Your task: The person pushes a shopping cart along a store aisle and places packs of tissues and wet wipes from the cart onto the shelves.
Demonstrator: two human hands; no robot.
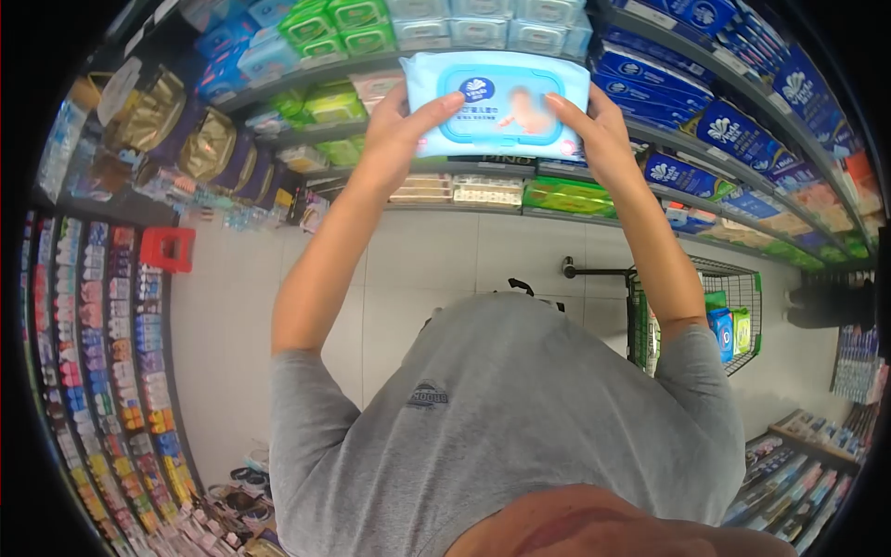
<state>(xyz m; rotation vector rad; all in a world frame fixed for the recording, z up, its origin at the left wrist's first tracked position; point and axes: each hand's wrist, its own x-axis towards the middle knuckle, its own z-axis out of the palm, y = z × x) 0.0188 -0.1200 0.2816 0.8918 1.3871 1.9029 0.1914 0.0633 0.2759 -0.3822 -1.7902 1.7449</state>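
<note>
Blue pack (506,135) held between outstretched hands (393,123)

"Vinda" I make out on the light-blue pack (501,105), in a dark-blue oval; Chinese characters below, finer line too small. "Vinda" again on dark-blue packs (740,132), right shelves. "PINO" on a dark strip (507,160), far shelf. Grey shirt (538,399): chest lettering I can't read surely.
</note>
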